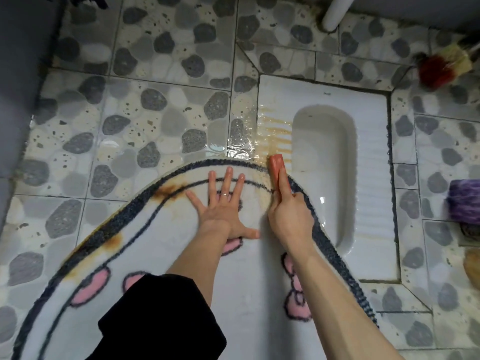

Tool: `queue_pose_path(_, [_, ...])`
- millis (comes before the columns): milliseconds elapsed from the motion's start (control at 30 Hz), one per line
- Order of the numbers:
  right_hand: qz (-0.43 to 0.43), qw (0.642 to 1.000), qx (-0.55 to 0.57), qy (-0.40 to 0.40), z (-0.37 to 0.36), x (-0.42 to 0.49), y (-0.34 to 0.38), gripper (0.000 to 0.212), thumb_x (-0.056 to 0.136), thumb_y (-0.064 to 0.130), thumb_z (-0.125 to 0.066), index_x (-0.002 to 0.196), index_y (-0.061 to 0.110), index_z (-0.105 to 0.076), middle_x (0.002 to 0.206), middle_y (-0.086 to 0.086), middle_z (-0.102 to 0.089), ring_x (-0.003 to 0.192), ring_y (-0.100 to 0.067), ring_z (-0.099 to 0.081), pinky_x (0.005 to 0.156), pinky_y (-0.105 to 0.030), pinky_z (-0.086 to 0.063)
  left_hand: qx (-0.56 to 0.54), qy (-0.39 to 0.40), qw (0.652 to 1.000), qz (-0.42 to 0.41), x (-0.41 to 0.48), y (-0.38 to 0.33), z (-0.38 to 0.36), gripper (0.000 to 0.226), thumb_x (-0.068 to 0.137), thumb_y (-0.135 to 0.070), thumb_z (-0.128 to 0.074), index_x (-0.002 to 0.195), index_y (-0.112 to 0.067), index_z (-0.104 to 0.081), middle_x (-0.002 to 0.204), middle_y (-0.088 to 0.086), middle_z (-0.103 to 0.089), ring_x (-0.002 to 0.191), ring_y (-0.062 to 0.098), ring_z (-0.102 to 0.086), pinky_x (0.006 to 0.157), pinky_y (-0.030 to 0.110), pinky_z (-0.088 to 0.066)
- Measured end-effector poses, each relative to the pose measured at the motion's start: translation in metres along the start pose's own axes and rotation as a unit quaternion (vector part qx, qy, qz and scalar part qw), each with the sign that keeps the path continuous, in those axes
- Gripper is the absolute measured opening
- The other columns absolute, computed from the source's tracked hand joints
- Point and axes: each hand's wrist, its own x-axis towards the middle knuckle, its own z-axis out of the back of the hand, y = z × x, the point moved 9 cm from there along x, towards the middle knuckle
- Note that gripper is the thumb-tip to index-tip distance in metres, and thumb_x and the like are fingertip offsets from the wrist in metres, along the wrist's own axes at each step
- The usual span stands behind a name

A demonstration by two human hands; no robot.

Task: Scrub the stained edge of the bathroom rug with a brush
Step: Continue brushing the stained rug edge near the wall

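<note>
One rug (155, 245), white pile with a dark blue border and pink shapes, lies on the pebble-pattern tile floor (155, 100), its curved edge touching the squat toilet (368, 178). Two dark brown stains (166, 189) mark the left border; yellowish discolouration shows near the top edge. Left hand (223, 211): flat, fingers splayed, pressing the pile, one ring (224, 194). Right hand (291, 216): fingers curled round one red brush (278, 167), set on the border.

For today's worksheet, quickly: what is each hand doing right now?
Left hand: open, fingers spread flat on the rug.
Right hand: closed, gripping the red brush at the rug's edge.
</note>
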Motion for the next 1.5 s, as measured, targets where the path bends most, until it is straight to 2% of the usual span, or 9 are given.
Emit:
queue_pose_path(167, [-0.067,0.995,0.017,0.065,-0.021,-0.12,-0.031,0.059,0.106,0.045,-0.026,0.147,0.063,0.013,0.093,-0.007,-0.049,0.064,-0.029,-0.052,0.061,-0.044,-0.052,0.004,0.007,1.0,-0.004,-0.001,-0.002,-0.001,0.147,0.055,-0.093,-0.061,0.136,-0.038,0.048,0.13,-0.009,0.067,0.123,0.032,0.06,0.095,0.084,0.018])
queue_pose_path(400, [0.035,0.999,-0.007,0.036,-0.004,0.004,0.012,0.058,0.108,0.04,-0.027,0.146,0.066,0.009,0.088,-0.007,-0.047,0.068,-0.032,-0.057,0.062,-0.039,-0.046,-0.003,0.005,1.0,-0.006,-0.004,-0.003,0.001,0.146,0.055,-0.093,-0.061,0.138,-0.039,0.046,0.131,-0.012,0.066,0.125,0.03,0.059,0.096,0.084,0.017])
queue_pose_path(600, [-0.035,0.997,0.003,0.075,-0.018,-0.121,-0.034,0.068,0.105,0.041,-0.033,0.143,0.066,0.017,0.088,0.0,-0.04,0.058,-0.024,-0.044,0.057,-0.038,-0.044,0.005,0.019,1.0,-0.004,-0.005,-0.003,0.001,0.145,0.057,-0.093,-0.061,0.138,-0.037,0.047,0.132,-0.009,0.066,0.124,0.032,0.059,0.097,0.084,0.016])
queue_pose_path(733, [0.01,0.999,0.014,0.046,-0.005,-0.05,-0.005,0.066,0.108,0.036,-0.034,0.146,0.065,0.011,0.08,-0.003,-0.043,0.051,-0.024,-0.046,0.053,-0.037,-0.048,0.004,0.019,1.0,-0.001,-0.005,-0.003,0.001,0.145,0.057,-0.093,-0.06,0.138,-0.037,0.047,0.132,-0.009,0.066,0.124,0.032,0.06,0.097,0.085,0.016])
queue_pose_path(867, [0.046,0.998,-0.033,0.041,-0.004,0.009,0.009,0.058,0.108,0.041,-0.028,0.147,0.064,0.009,0.096,-0.01,-0.051,0.062,-0.03,-0.052,0.058,-0.037,-0.04,0.001,0.014,1.0,0.003,-0.002,-0.001,0.0,0.147,0.054,-0.094,-0.06,0.137,-0.038,0.047,0.132,-0.01,0.066,0.123,0.031,0.06,0.096,0.085,0.016])
queue_pose_path(1033, [-0.023,0.997,-0.016,0.075,-0.018,-0.105,-0.041,0.069,0.106,0.039,-0.038,0.148,0.061,0.012,0.087,-0.001,-0.048,0.05,-0.014,-0.037,0.045,-0.029,-0.03,0.002,0.02,1.0,0.001,-0.003,-0.002,0.0,0.146,0.057,-0.092,-0.062,0.137,-0.038,0.048,0.13,-0.011,0.067,0.122,0.03,0.061,0.096,0.084,0.017])
queue_pose_path(1300, [0.009,1.0,-0.024,-0.016,0.014,0.0,-0.006,0.056,0.107,0.043,-0.025,0.148,0.064,0.008,0.084,-0.009,-0.051,0.056,-0.025,-0.042,0.055,-0.034,-0.038,-0.006,0.008,1.0,0.003,-0.003,-0.001,0.001,0.145,0.057,-0.091,-0.062,0.135,-0.04,0.049,0.131,-0.012,0.066,0.123,0.03,0.061,0.096,0.083,0.018])
queue_pose_path(1400, [-0.009,1.0,0.012,0.02,-0.001,-0.065,-0.017,0.059,0.107,0.044,-0.027,0.147,0.064,0.01,0.08,-0.005,-0.051,0.049,-0.016,-0.04,0.044,-0.027,-0.029,-0.006,0.014,1.0,-0.001,-0.005,-0.003,0.001,0.145,0.057,-0.091,-0.062,0.134,-0.04,0.049,0.131,-0.012,0.067,0.123,0.03,0.061,0.095,0.083,0.018])
queue_pose_path(1500, [-0.039,0.997,-0.004,0.062,-0.011,-0.103,-0.035,0.06,0.104,0.049,-0.022,0.14,0.067,0.024,0.091,-0.002,-0.048,0.056,-0.018,-0.039,0.051,-0.034,-0.042,-0.007,0.018,1.0,0.001,-0.006,-0.002,0.001,0.145,0.058,-0.091,-0.062,0.136,-0.039,0.048,0.131,-0.011,0.067,0.123,0.03,0.061,0.096,0.083,0.018])
